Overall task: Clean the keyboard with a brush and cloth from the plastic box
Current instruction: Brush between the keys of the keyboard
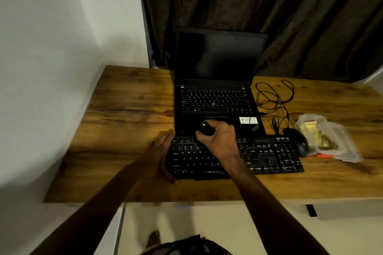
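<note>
Hard to make out: the brush [205, 129], a short dark thing clamped in the right grip [217, 138], bristles lost against the black keys. Fingers curled tight round it, held over the far-left rows of the keyboard [269, 157]. Middle keys hidden under that wrist and forearm. Left grip [162, 151] blurred, fingers apart and fairly straight, laid against the keyboard's left end, holding nothing. Both forearms cut off at the near edge of view.

Just beyond the keyboard, an open laptop [217, 58], screen dark, with a small white sticker [248, 120] on its palm rest. Right of the keyboard, a black mouse [299, 141], then the clear plastic box [339, 145], with what looks like a yellowish cloth [308, 130] inside. At the box's near edge, something small and orange [324, 155], too small to name. Loose black cables [273, 97] tangled on the far side, right of the laptop.

Underneath it all, a wooden table [128, 109] with strong grain. White wall [51, 27] to the left, dark brown curtain [290, 6] at the far side, pale floor [186, 223] below the near table edge.
</note>
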Motion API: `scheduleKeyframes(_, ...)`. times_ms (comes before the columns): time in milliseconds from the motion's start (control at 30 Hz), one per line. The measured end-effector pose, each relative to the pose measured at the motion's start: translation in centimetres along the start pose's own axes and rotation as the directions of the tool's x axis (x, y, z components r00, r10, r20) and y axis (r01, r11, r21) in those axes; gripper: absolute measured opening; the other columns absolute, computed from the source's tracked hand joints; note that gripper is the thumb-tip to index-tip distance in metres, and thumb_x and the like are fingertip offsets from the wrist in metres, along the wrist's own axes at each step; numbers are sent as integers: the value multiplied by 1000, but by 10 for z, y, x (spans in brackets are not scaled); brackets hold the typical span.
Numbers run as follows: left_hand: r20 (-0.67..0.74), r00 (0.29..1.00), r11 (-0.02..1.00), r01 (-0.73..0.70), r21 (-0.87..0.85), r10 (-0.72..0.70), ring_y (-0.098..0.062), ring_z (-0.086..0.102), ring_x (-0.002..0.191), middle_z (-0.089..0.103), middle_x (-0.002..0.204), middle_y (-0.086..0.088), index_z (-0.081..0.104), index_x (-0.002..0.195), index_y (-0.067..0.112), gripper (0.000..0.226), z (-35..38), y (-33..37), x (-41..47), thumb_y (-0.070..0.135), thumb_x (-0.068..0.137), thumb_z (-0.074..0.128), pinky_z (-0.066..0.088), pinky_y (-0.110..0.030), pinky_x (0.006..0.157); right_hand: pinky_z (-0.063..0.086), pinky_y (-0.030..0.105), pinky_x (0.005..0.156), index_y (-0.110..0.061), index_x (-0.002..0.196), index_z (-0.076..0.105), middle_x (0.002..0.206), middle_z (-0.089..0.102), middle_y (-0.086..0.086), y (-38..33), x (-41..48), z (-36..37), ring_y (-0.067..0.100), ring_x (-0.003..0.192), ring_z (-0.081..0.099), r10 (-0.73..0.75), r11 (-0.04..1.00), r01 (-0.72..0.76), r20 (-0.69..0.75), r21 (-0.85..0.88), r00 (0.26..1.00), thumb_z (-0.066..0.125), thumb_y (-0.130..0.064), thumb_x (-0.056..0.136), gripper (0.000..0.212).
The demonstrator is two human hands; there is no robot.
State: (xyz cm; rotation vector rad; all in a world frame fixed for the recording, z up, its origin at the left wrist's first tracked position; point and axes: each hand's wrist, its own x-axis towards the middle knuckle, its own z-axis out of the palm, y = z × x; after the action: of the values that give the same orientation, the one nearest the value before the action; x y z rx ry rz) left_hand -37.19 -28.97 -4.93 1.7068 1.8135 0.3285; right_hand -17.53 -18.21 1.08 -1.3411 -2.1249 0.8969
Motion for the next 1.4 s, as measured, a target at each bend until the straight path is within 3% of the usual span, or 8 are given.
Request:
scheduleKeyframes(100, -9, 1000, 1000, 4, -3, -4, -19, -2, 151, 1, 165, -5, -3, 157, 13, 173, 2, -3, 1, 97, 20, 60, 7, -41, 124, 62, 29, 68, -23, 94, 76, 77, 71, -13, 11, 2, -11, 2, 70, 69, 52, 998, -51, -18, 21, 999, 80, -25, 82, 13)
scheduleKeyframes(233, -36, 999, 1000, 20, -3, -20, -19, 3, 151, 3, 165, -2, -3, 158, 17, 158, 5, -5, 0, 62, 40, 91, 6, -39, 124, 63, 34, 69, -23, 97, 74, 80, 73, -11, 33, 5, -30, 6, 72, 70, 128, 987, -139, -141, -79, 982, 80, -35, 80, 21)
scheduleKeyframes(367, -56, 998, 1000, -9, -18, 8, -19, 5, 151, 6, 165, -3, -1, 158, 16, 164, 6, -7, 1, 77, 31, 82, 5, -40, 124, 62, 34, 65, -23, 87, 71, 74, 70, -8, 16, -2, -13, 8, 68, 68, 62, 991, -70, -78, -113, 995, 78, -33, 82, 13)
scheduleKeyframes(600, -58, 998, 999, 32, 26, -31, -19, 7, 151, 6, 166, -1, -10, 157, 18, 160, 9, -9, 1, 69, 41, 88, 8, -44, 122, 59, 28, 69, -23, 85, 74, 76, 73, -8, -24, -20, 28, 1, 72, 69, -95, 995, 89, 134, 47, 986, 78, -27, 78, 9)
scheduleKeyframes(800, -73, 996, 999, 43, -7, -44, -15, 6, 150, 5, 166, -1, -16, 155, 19, 161, 10, -8, 0, 65, 43, 89, 4, -38, 118, 58, 23, 63, -20, 82, 75, 75, 75, -5, -17, -35, 26, 8, 71, 72, -52, 989, 27, 168, 145, 984, 81, -23, 78, 7)
scheduleKeyframes(933, -76, 997, 1000, 20, -6, -20, -16, 1, 151, -2, 166, 1, -15, 156, 19, 158, 9, -6, -2, 62, 46, 90, 2, -38, 119, 51, 13, 61, -21, 86, 79, 75, 75, -9, -17, -43, 20, -1, 68, 69, -43, 988, 9, 221, 155, 974, 83, -19, 77, 10)
scheduleKeyframes(1233, -66, 998, 999, 11, -31, -13, -17, 1, 151, -1, 166, -1, -19, 155, 22, 156, 9, -6, -6, 61, 50, 90, 3, -38, 119, 59, 25, 73, -22, 93, 75, 81, 75, -10, -24, -33, 21, 2, 76, 70, -139, 990, 133, 173, 48, 975, 80, -22, 79, 15)
scheduleKeyframes(1400, -50, 999, 1000, 1, -10, -2, -20, 3, 151, 0, 166, -2, -22, 154, 24, 157, 8, -6, -6, 67, 49, 87, 7, -43, 121, 60, 32, 69, -19, 90, 76, 82, 75, -3, -26, -44, 22, 12, 76, 72, -140, 990, 122, 316, 76, 939, 82, -18, 77, 14)
